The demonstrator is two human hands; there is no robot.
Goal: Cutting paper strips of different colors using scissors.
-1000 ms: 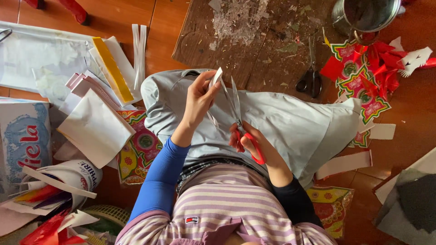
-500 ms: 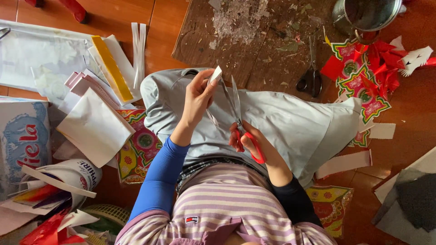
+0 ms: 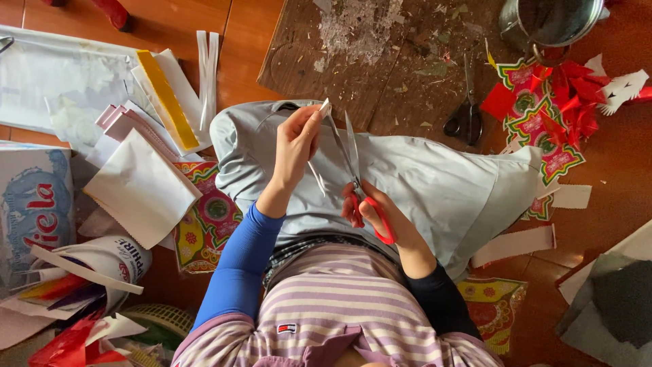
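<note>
My left hand (image 3: 296,144) pinches a thin white paper strip (image 3: 324,109) above my grey-trousered lap (image 3: 435,177). A narrow sliver of the strip dangles below the hand. My right hand (image 3: 370,211) grips red-handled scissors (image 3: 353,160), thumb and fingers through the loops. The blades point up and away, apart, with their tips right beside the strip. Both hands sit close together over my knees.
A worn wooden board (image 3: 387,61) lies ahead with black scissors (image 3: 465,112) on it and a metal pot (image 3: 547,24) at its far right. Red patterned paper cut-outs (image 3: 543,115) lie right. White paper sheets (image 3: 139,187) and a yellow-edged stack (image 3: 166,98) lie left.
Hands and scissors hold nearly the same pose; the blades look slightly shifted beside the strip.
</note>
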